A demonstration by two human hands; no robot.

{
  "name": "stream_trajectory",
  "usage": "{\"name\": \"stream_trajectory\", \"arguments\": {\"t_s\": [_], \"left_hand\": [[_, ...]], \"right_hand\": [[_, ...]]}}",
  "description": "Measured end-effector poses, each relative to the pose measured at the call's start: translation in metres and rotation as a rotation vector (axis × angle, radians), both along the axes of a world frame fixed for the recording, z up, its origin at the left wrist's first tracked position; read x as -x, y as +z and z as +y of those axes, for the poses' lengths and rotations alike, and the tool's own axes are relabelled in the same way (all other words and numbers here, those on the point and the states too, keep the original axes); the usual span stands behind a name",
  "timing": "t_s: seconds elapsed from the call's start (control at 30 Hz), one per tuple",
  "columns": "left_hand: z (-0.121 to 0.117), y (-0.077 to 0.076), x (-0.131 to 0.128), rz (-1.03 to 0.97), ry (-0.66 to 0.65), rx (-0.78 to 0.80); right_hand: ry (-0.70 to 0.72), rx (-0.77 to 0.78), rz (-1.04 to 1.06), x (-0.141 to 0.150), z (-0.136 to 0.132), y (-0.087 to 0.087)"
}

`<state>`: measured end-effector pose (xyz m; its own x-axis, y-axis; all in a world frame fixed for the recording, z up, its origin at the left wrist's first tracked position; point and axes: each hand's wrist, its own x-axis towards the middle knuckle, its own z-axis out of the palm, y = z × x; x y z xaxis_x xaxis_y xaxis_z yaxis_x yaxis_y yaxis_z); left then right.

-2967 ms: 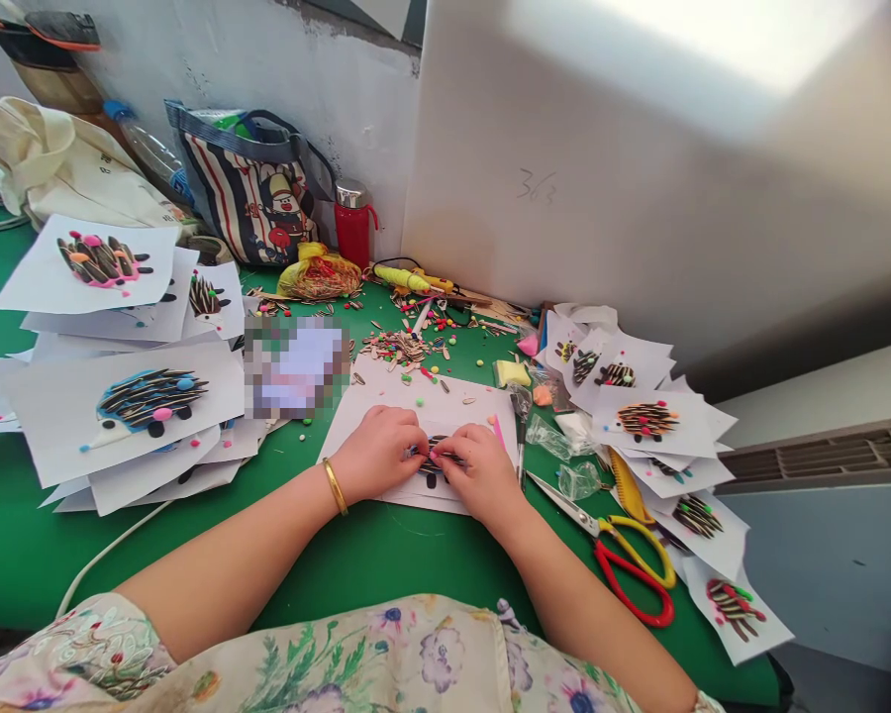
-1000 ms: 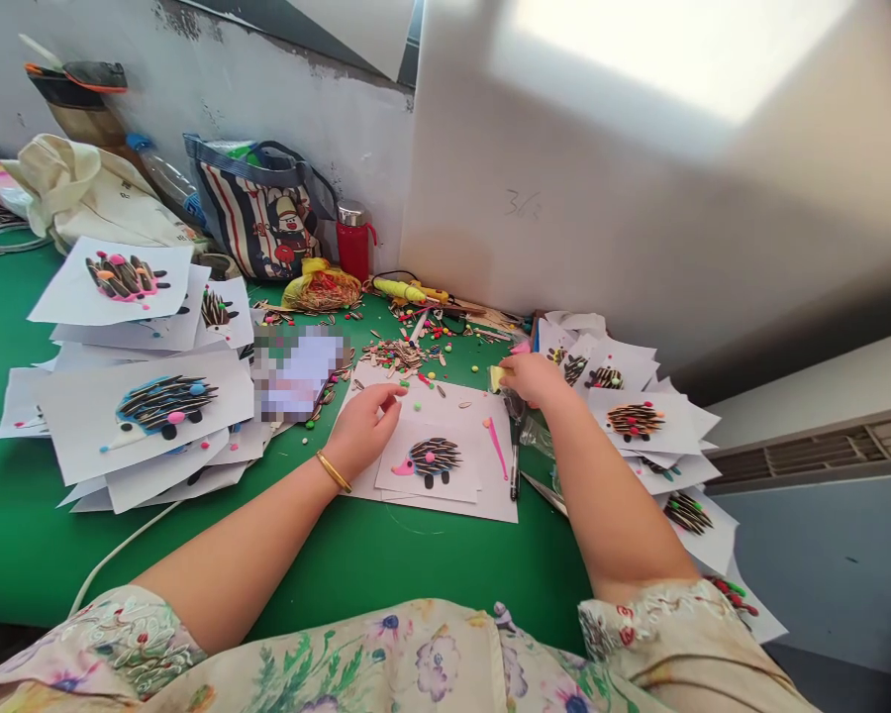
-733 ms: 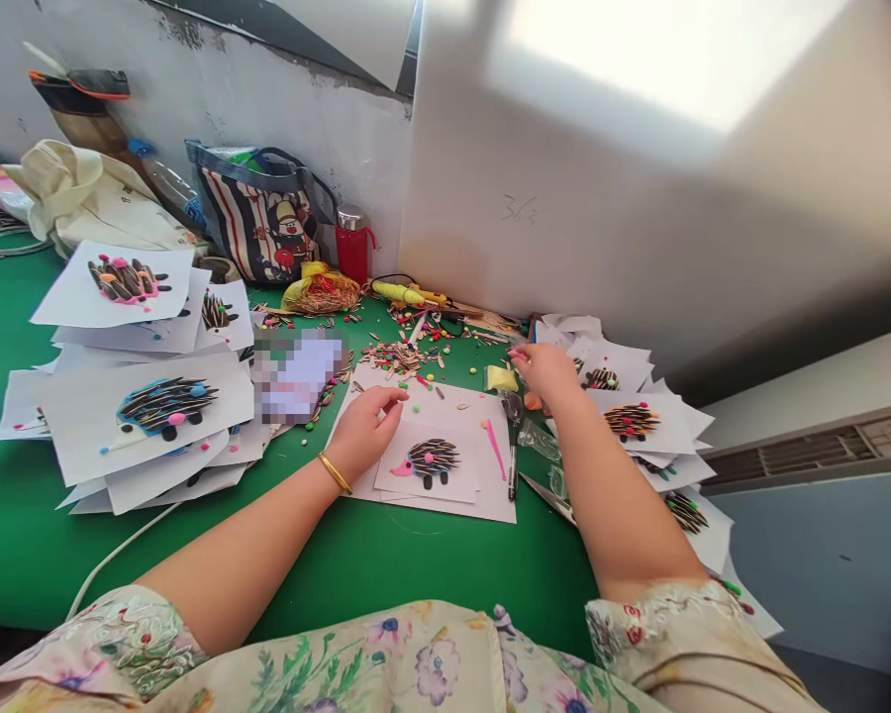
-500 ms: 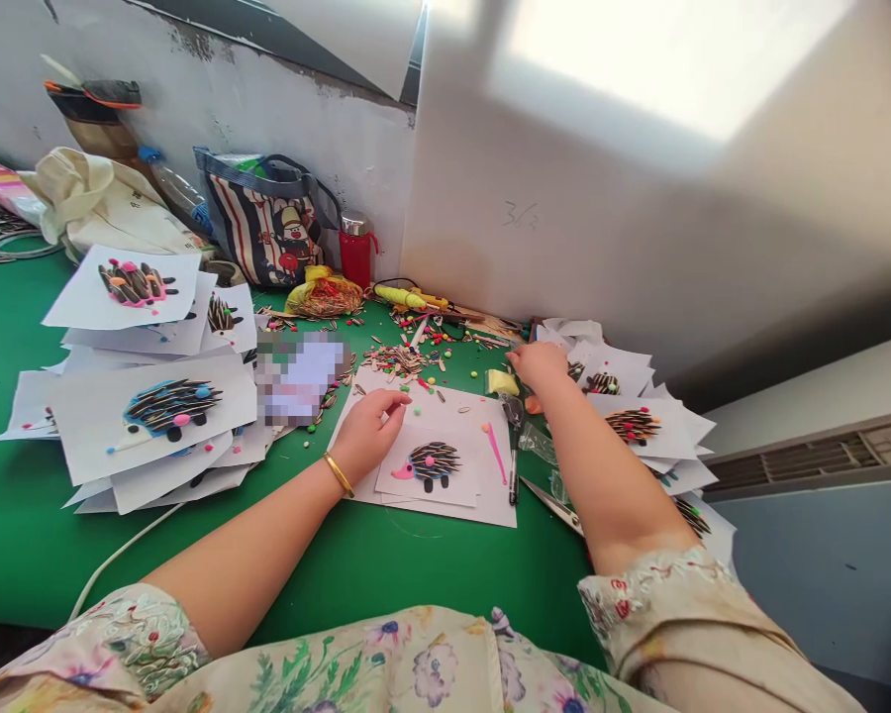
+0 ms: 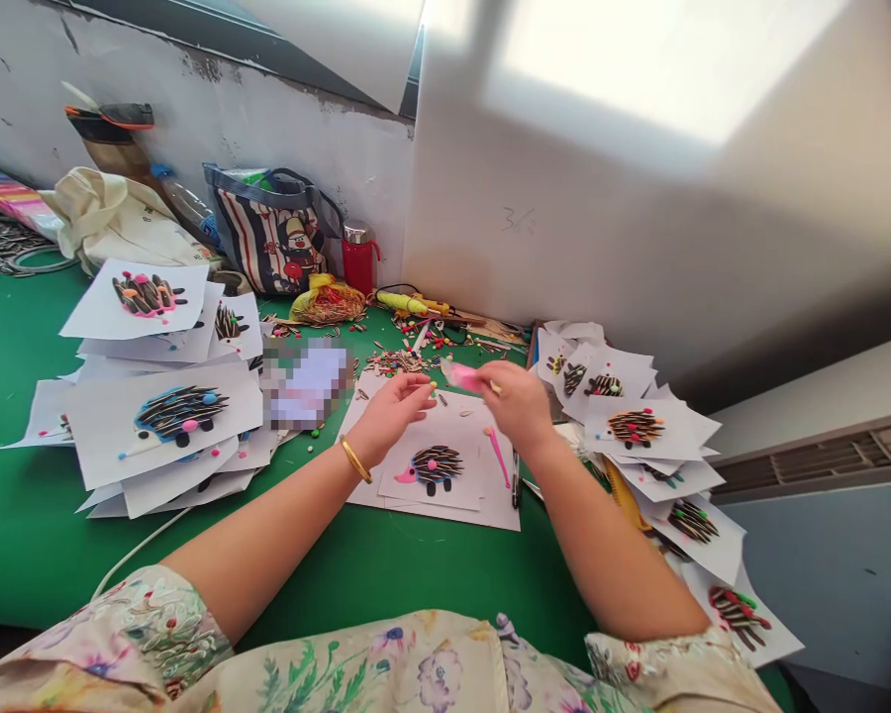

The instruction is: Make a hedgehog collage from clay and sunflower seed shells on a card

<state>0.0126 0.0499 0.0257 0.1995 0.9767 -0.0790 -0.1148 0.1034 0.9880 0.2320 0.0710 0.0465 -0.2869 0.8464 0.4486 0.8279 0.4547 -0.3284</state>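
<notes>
My right hand (image 5: pixel 518 401) is closed on a small clear packet of pink clay (image 5: pixel 461 376), held above the far edge of the white paper sheet (image 5: pixel 482 513). Opposite it, my left hand (image 5: pixel 401 408) hovers over the sheet's left part, fingers partly stretched and seemingly bare. A small green-yellow bead sits by its fingertips; whether they touch cannot be told. Below both hands lies a card with a hedgehog (image 5: pixel 435 468) made of dark striped seeds, with a pink face and black feet. A pink modelling tool (image 5: pixel 498 458) rests on the sheet's right side.
Stacked hedgehog cards stand at left (image 5: pixel 163 401) and right (image 5: pixel 639 426). A black pen (image 5: pixel 516 480) lies beside the sheet. Loose seeds and beads (image 5: pixel 401 358), a yellow net bag (image 5: pixel 328 302), a red bottle (image 5: pixel 357 259) and a striped bag (image 5: pixel 274 233) are toward the wall.
My right hand has come from the right-hand pile to above the sheet, now with the pink clay packet in it. My left hand has shifted slightly right and its fingers have opened.
</notes>
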Motion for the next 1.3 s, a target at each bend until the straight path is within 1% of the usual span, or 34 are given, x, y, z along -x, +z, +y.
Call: {"name": "stream_trajectory", "arguments": {"t_s": [0.03,0.1,0.2,0.27,0.37,0.43,0.57,0.63,0.7,0.87,0.97,1.07,1.13,1.3], "left_hand": [[0.001,0.003,-0.005,-0.065,-0.023,0.073],[0.001,0.006,-0.013,-0.125,-0.03,0.123],[-0.002,0.005,-0.017,-0.151,-0.042,0.107],[-0.005,0.002,-0.016,-0.166,-0.075,0.078],[-0.009,-0.002,-0.013,-0.158,-0.128,0.029],[-0.011,-0.004,-0.012,-0.121,-0.119,-0.015],[-0.013,-0.006,-0.01,0.118,-0.022,-0.152],[-0.014,-0.006,-0.009,0.224,-0.005,-0.191],[-0.014,-0.006,-0.009,0.267,-0.011,-0.203],[-0.01,-0.009,-0.005,0.135,0.015,-0.109],[-0.009,-0.011,-0.006,0.117,0.003,-0.137],[-0.011,-0.014,-0.009,0.089,-0.051,-0.161],[-0.012,-0.015,-0.011,0.095,-0.061,-0.161],[-0.012,-0.015,-0.01,0.086,0.011,-0.141]], "right_hand": [[0.058,-0.006,0.015,0.007,-0.011,-0.002],[0.105,0.001,0.038,0.018,-0.03,-0.008],[0.04,-0.038,0.113,0.024,-0.045,-0.017],[0.03,-0.019,0.167,0.024,-0.049,-0.022],[0.088,0.132,0.224,0.025,-0.052,-0.027],[0.105,0.201,0.246,0.028,-0.053,-0.029],[0.111,0.191,0.25,0.031,-0.056,-0.03],[0.108,0.167,0.247,0.03,-0.057,-0.03],[0.097,0.143,0.238,0.029,-0.058,-0.029],[0.054,0.093,0.248,0.02,-0.055,-0.027],[0.05,0.094,0.288,0.017,-0.054,-0.028],[0.078,0.128,0.283,0.019,-0.055,-0.03],[0.098,0.159,0.265,0.022,-0.055,-0.033],[0.069,0.231,0.261,0.026,-0.057,-0.037]]}}
